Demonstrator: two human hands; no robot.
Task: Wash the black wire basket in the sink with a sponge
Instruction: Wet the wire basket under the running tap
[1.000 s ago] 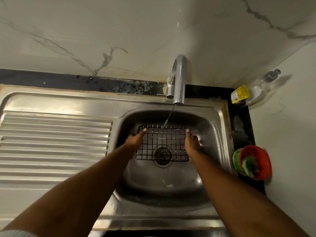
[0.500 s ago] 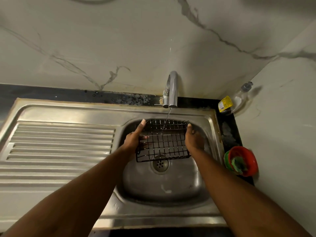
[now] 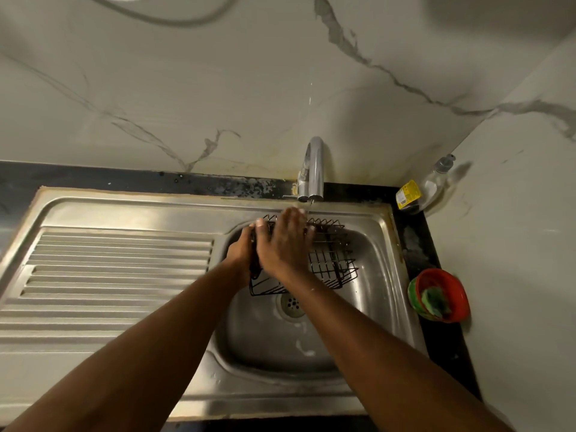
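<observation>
The black wire basket (image 3: 330, 263) is lifted and tilted over the steel sink (image 3: 383, 275), just below the tap (image 3: 314, 169), which runs a thin stream. My left hand (image 3: 241, 255) grips the basket's left end. My right hand (image 3: 285, 241) lies over the basket's left and top part with straight fingers reaching to the back rim under the water. A green sponge (image 3: 434, 302) sits in a red bowl (image 3: 448, 291) on the counter to the right of the sink, away from both hands.
A ribbed steel drainboard (image 3: 109, 275) fills the left. A clear dish soap bottle (image 3: 427, 188) with a yellow label stands in the back right corner. The drain (image 3: 291, 304) lies below the basket. Marble walls close the back and right.
The basket has been lifted off the sink floor and tilted up toward the tap. My right hand left the basket's right end and moved across onto its left, top part.
</observation>
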